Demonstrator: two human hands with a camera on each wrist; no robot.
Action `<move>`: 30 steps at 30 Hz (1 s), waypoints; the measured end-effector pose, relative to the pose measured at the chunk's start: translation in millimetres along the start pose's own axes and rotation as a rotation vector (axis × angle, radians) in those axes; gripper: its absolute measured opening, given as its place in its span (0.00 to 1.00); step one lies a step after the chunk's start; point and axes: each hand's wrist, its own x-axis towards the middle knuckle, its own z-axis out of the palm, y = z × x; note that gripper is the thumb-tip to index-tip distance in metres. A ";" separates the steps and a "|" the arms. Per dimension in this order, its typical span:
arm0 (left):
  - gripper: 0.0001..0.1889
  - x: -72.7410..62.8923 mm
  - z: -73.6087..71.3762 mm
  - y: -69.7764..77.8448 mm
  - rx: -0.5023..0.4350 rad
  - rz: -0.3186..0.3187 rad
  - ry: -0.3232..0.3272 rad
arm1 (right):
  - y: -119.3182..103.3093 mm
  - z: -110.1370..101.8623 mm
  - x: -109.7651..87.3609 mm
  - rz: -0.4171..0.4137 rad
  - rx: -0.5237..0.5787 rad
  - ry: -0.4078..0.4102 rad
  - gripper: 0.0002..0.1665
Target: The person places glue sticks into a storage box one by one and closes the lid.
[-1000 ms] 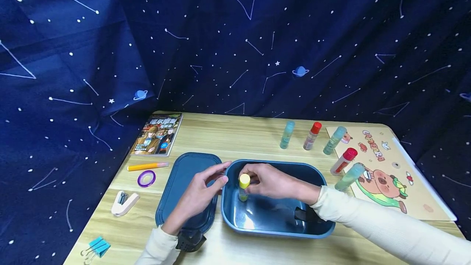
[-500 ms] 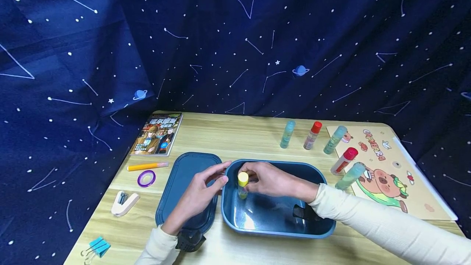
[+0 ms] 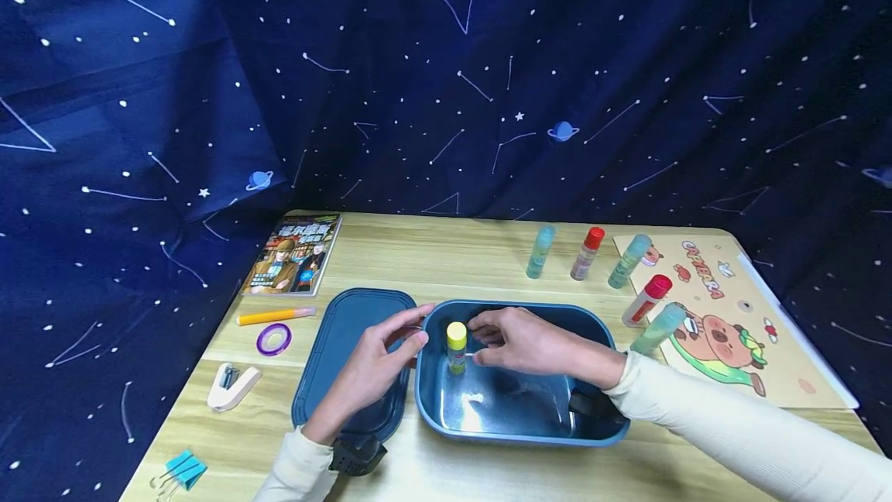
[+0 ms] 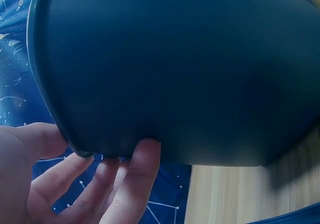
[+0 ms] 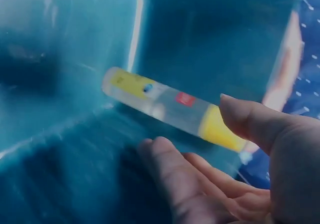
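A glue stick point(image 3: 456, 348) with a yellow cap and a clear, labelled barrel stands upright inside the dark blue box point(image 3: 523, 439), near its left end. My right hand point(image 3: 519, 341) is inside the box just right of it, fingers spread and holding nothing. In the right wrist view the thumb lies close to the yellow cap point(image 5: 220, 129), and the other fingers are apart from the barrel. My left hand point(image 3: 379, 362) is at the box's left end, with loosely bent fingers touching the outer wall point(image 4: 165, 84) and rim.
Left of the box lies its blue lid point(image 3: 348, 355), partly under my left arm. Further left are a book point(image 3: 291, 256), an orange pen point(image 3: 275, 316), a purple tape roll point(image 3: 274, 339), a stapler point(image 3: 233, 387) and blue binder clips point(image 3: 185, 469). Several glue sticks point(image 3: 585, 254) stand behind and right, by a capybara folder point(image 3: 732, 324).
My right hand has let go of the yellow-capped glue stick and moved slightly right, leaving it standing in the box. My left hand stays at the box's end.
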 end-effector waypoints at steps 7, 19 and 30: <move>0.21 -0.5 -0.8 -0.5 0.014 -0.010 0.002 | -4.1 -31.1 -62.7 -0.049 0.105 0.170 0.24; 0.22 -0.9 -0.9 1.7 0.017 -0.009 -0.003 | 50.3 -69.7 -163.9 0.141 -0.137 0.763 0.20; 0.22 -0.3 0.8 1.3 0.026 -0.022 -0.003 | 142.3 -46.8 -170.5 0.361 -0.142 0.914 0.32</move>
